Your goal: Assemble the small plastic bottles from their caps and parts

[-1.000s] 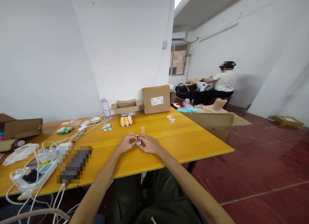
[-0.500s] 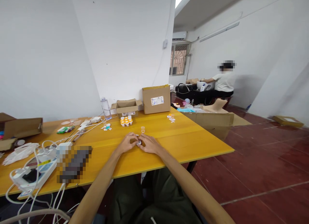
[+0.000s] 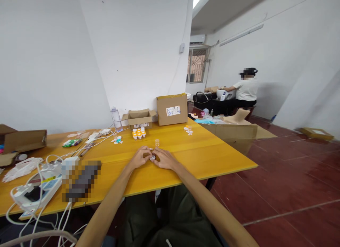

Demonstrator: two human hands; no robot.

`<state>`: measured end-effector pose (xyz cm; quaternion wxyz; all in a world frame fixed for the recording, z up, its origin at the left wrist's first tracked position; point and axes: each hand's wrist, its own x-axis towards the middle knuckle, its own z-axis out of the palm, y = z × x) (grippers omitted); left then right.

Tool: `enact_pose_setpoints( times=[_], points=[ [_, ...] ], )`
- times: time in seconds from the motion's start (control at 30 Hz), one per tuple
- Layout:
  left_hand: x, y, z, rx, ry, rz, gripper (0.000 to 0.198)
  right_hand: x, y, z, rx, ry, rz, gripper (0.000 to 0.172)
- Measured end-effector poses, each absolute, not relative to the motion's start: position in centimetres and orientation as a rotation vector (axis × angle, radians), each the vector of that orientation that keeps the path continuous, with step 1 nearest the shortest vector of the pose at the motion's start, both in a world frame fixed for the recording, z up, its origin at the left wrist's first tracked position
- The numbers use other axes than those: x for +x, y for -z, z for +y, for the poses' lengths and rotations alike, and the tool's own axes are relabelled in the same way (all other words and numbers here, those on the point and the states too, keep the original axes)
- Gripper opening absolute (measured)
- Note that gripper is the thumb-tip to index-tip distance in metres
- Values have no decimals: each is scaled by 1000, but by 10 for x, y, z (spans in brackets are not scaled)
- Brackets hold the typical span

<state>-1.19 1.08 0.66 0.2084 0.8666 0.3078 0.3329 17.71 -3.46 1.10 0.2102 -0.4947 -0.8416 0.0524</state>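
Observation:
My left hand (image 3: 141, 157) and my right hand (image 3: 164, 158) meet low over the yellow table (image 3: 207, 147). Their fingertips pinch a small round whitish disc, perhaps a cap or lid (image 3: 152, 157); it is too small to name surely. Just beyond my right fingers stands a clear plastic cup-like container (image 3: 157, 142). A cluster of small white jars with yellow bands (image 3: 139, 133) stands farther back, to the left. Small white and green pieces (image 3: 117, 140) lie left of the jars, and more white pieces (image 3: 188, 130) lie near the right back edge.
An open cardboard box (image 3: 140, 119), a closed carton (image 3: 172, 110) and a clear bottle (image 3: 116, 118) stand along the wall. To the left are a power strip (image 3: 49, 186) with tangled cables and a blurred dark object (image 3: 83, 181). Another person (image 3: 247, 90) sits in the right background.
Both hands stay in nearly the same place. The small disc between the fingertips has shifted very slightly. Across the room, the other person's head has moved a little.

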Motion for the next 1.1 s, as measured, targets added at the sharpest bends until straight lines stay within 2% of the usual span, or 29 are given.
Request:
enact_pose_setpoints(
  times=[0.23,0.53,1.1],
  points=[
    [-11,-10,8,2409,-929,875,19,178,-20,-40,-1357,-184,-2363,19],
    [-13,-13,9,2419,-999,936,22,178,-14,-35,-1345,-195,-2334,26],
    [-24,-12,22,2352,-1315,1386,15,180,1,-21,-1368,-104,-2100,20]
  ],
)
